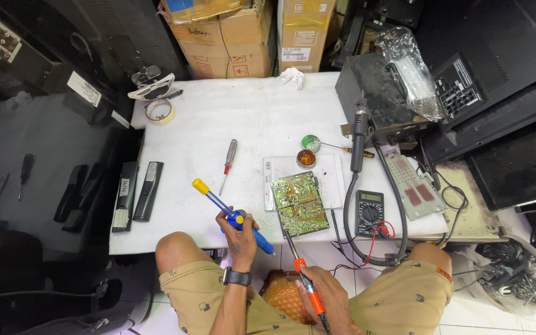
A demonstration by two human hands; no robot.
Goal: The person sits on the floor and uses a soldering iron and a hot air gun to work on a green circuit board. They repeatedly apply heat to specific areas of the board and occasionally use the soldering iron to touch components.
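A white table (pixel 262 118) was spread across the middle of the scene, with cardboard boxes (pixel 243 34) stacked at its far edge and a dark bench unit (pixel 379 93) set at its far right. A green circuit board (pixel 299 203) was laid on a white sheet near the table's near edge, right of centre. Just to the right of the board a black multimeter (pixel 369 213) was placed, its red and black leads trailed toward the near edge. A red-handled screwdriver (pixel 228 164) was left to the left of the board, and two black remote controls (pixel 136 193) were laid at the table's left edge. The left hand (pixel 238 239) was closed around a blue desoldering pump (pixel 234 216), its yellow end pointed far and left. The right hand (pixel 322 298) was clamped on an orange-handled soldering iron (pixel 302 276), its tip held close to the board's near-left corner. The hands were kept apart.
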